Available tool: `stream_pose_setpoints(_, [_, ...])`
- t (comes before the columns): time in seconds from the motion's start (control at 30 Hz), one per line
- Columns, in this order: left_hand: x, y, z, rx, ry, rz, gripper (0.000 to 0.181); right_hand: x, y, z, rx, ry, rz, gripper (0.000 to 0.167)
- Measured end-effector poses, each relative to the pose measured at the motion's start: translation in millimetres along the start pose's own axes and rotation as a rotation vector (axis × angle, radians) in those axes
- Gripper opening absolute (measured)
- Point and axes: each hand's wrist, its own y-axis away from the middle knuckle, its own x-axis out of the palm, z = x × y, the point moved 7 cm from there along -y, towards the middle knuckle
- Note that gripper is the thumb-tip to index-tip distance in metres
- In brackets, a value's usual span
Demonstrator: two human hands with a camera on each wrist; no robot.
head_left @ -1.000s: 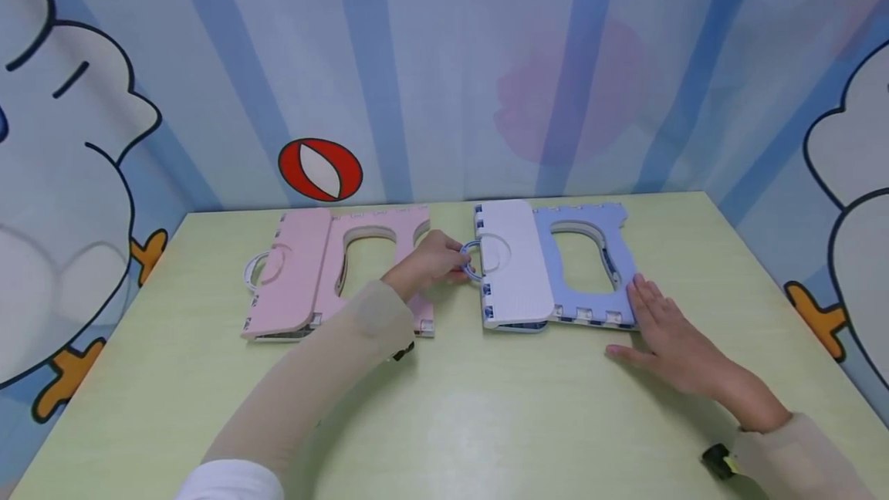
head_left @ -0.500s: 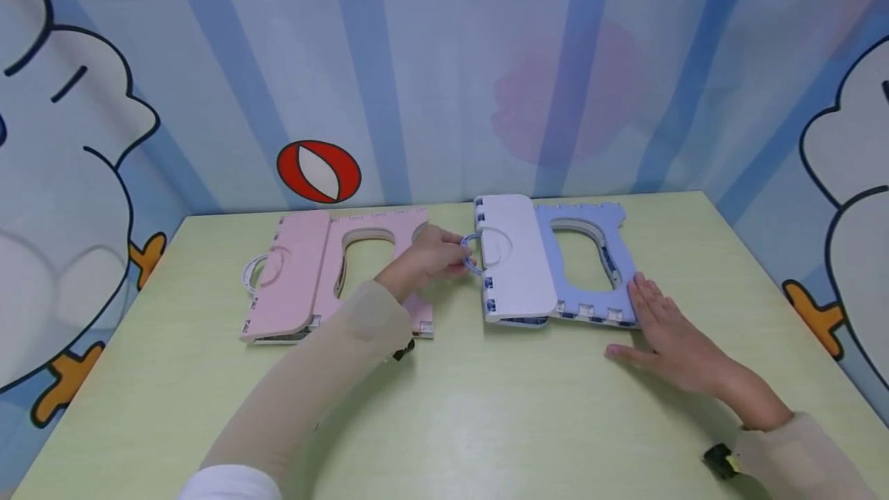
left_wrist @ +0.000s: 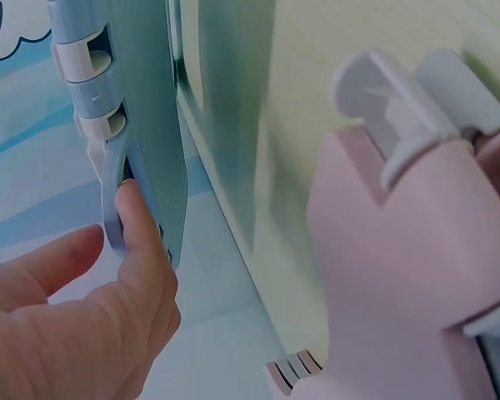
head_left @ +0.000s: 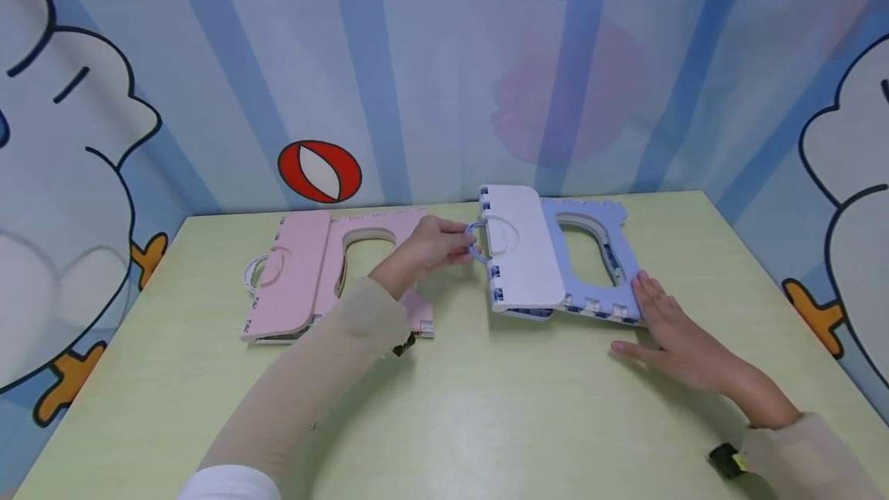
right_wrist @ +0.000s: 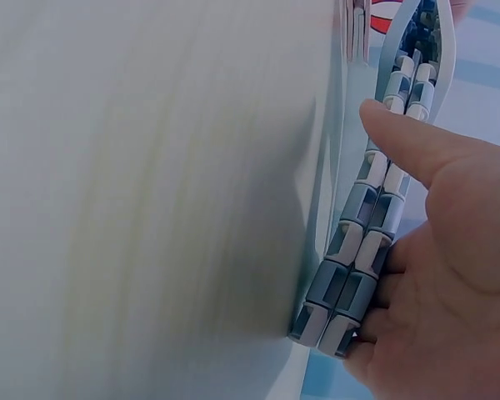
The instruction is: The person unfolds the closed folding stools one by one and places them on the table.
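A folded stool with a white top panel (head_left: 524, 249) and blue side frame (head_left: 604, 293) has its left end tilted up off the table. At its left edge, my left hand (head_left: 429, 247) pinches the blue ring handle (head_left: 477, 242); the left wrist view shows thumb and fingers around this handle (left_wrist: 112, 200). My right hand (head_left: 684, 342) rests with extended fingers against the blue frame's lower right corner. In the right wrist view, the hand (right_wrist: 450, 258) lies beside the hinged edge (right_wrist: 350, 242), thumb apart.
A pink folded stool (head_left: 295, 272) lies flat on the left of the pale green table (head_left: 472, 423), its white ring handle (head_left: 255, 273) facing left. My left forearm passes in front of it. A printed curtain (head_left: 444, 83) stands behind the table.
The left end of the blue and white stool has risen and shifted slightly right, with my left hand holding its ring. My right hand has moved slightly right, staying against the corner.
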Motion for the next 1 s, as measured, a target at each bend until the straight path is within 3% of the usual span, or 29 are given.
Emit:
stream_pose_setpoints(0.5, [5.6, 6.1, -17.2, 0.055, 0.076, 0.020, 0.038, -2.3, 1.4, -6.0, 0.001, -0.089, 0.007, 0.105])
stream_pose_setpoints(1.0, [19.0, 18.2, -41.7, 0.107, 0.174, 0.055, 0.046, -6.1, 3.8, -12.7, 0.029, -0.191, -0.008, 0.105])
